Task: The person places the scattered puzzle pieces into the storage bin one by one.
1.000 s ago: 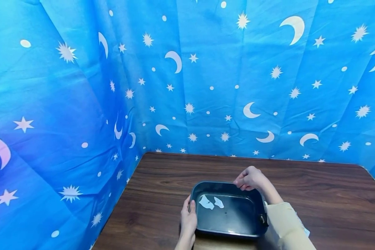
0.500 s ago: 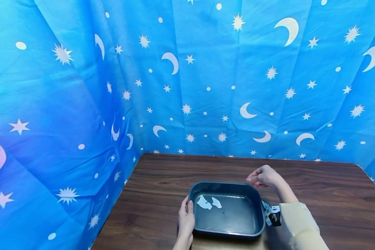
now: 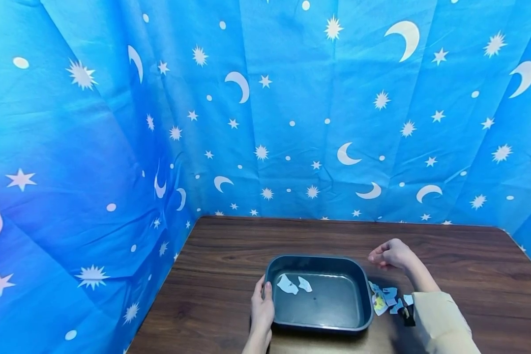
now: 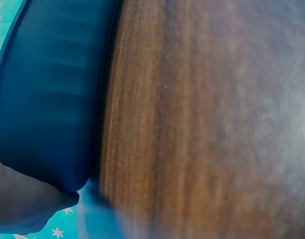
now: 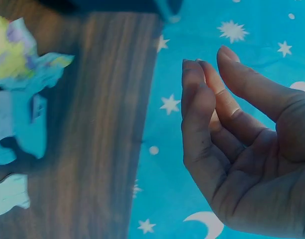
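Dark-grey tray (image 3: 336, 307) clamped in the left hand (image 3: 262, 310), the right hand (image 3: 397, 253), thumb and fingertips apart, seems at the fetching step, which probably calls for pinching a scrap (image 3: 380, 305).

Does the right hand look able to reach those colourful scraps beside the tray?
Likely yes: the right hand looks empty and nothing visible stands between it and the colourful scraps.

Wood-grain table (image 3: 230, 265) (dark brown) beneath pan (image 3: 336, 300) and paper scraps (image 3: 379, 302).
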The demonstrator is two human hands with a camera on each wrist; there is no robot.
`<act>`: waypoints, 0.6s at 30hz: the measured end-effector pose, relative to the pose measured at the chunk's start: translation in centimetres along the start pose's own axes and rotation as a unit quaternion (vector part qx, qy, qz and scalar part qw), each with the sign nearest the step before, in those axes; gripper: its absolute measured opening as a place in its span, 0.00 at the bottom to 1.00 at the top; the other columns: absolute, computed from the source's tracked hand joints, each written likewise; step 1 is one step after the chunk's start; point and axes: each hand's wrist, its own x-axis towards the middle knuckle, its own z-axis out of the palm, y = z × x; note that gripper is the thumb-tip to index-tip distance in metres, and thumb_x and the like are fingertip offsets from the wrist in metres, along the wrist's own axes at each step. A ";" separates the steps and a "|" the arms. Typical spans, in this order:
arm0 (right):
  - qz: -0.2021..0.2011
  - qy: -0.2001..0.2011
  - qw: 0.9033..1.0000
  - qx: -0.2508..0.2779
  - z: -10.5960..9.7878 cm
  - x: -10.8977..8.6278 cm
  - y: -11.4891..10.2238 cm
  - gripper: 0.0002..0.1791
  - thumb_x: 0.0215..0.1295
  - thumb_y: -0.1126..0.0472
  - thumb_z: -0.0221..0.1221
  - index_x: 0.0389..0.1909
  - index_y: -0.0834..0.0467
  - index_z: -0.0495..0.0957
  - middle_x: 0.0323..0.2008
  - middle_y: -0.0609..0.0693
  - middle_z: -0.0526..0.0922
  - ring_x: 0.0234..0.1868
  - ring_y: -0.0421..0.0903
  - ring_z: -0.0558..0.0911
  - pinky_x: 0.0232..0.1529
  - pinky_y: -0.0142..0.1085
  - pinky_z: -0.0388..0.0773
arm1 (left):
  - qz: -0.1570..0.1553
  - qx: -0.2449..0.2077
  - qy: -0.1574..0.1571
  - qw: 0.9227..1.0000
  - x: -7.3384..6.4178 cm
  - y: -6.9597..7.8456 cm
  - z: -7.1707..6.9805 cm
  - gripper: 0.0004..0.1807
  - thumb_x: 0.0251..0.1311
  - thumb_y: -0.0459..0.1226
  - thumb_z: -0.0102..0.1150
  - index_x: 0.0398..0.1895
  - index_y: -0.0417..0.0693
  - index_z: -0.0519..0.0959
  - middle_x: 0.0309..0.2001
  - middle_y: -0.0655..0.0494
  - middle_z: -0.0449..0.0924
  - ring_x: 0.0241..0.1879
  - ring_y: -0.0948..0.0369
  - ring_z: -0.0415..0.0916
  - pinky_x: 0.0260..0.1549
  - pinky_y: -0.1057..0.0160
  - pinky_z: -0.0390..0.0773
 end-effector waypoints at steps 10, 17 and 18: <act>0.046 0.024 0.999 -0.017 0.4 -0.3 2.8 0.03 0.56 0.73 0.58 0.30 0.71 0.79 0.21 0.51 0.80 0.21 0.44 0.76 0.25 0.34 0.76 | -0.003 -0.005 -0.001 1.000 0.1 0.0 0.0 0.21 0.71 0.38 0.38 0.64 0.39 0.63 0.63 0.34 0.62 0.63 0.39 0.56 0.59 0.41 0.57; 0.052 0.046 0.996 -0.049 1.3 -0.4 4.0 0.03 0.50 0.70 0.64 0.24 0.67 0.80 0.13 0.45 0.72 0.14 0.37 0.68 0.17 0.27 0.67 | -0.005 0.001 0.001 1.000 0.1 0.0 0.1 0.21 0.71 0.39 0.39 0.64 0.40 0.64 0.62 0.34 0.62 0.62 0.40 0.56 0.59 0.40 0.57; 0.053 0.051 0.995 -0.063 1.4 -0.4 4.1 0.03 0.49 0.70 0.64 0.23 0.66 0.81 0.13 0.44 0.72 0.14 0.37 0.67 0.17 0.26 0.67 | -0.005 0.002 0.002 1.000 0.1 0.0 0.1 0.21 0.71 0.39 0.39 0.63 0.40 0.64 0.62 0.34 0.62 0.62 0.40 0.56 0.59 0.40 0.57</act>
